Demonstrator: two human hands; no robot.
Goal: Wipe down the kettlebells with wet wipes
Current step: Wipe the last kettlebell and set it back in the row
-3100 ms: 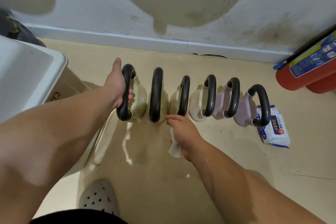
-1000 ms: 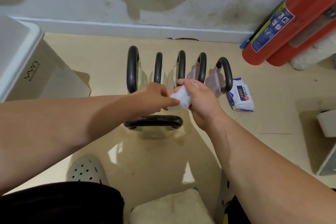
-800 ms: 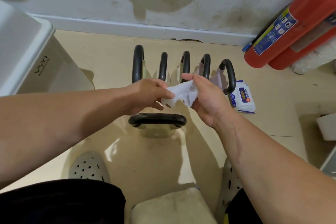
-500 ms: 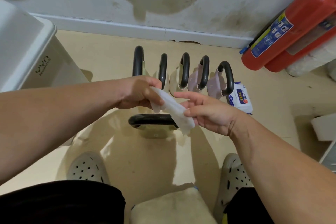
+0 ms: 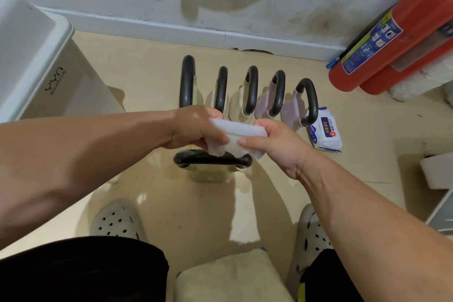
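Note:
A white wet wipe (image 5: pixel 235 136) is stretched between my left hand (image 5: pixel 193 127) and my right hand (image 5: pixel 274 144), both gripping it. Directly below the wipe stands a cream kettlebell (image 5: pixel 210 169) with a black handle, pulled out of the row toward me, its handle lying crosswise. Behind my hands a row of several kettlebells (image 5: pixel 250 95) with black handles stands on the floor, cream ones on the left and pale purple ones on the right. The wipe hangs just above the near kettlebell's handle.
A pack of wet wipes (image 5: pixel 324 133) lies right of the row. Two red fire extinguishers (image 5: pixel 392 32) lean at the wall on the right. A white bin (image 5: pixel 31 61) stands at the left. My feet in perforated clogs (image 5: pixel 115 220) and a cushioned stool (image 5: pixel 230 277) are below.
Both hands have unfolded and spread the wipe, then drawn it flat between them above the near kettlebell. Three seconds ago that kettlebell stood in the row with my left hand on its handle.

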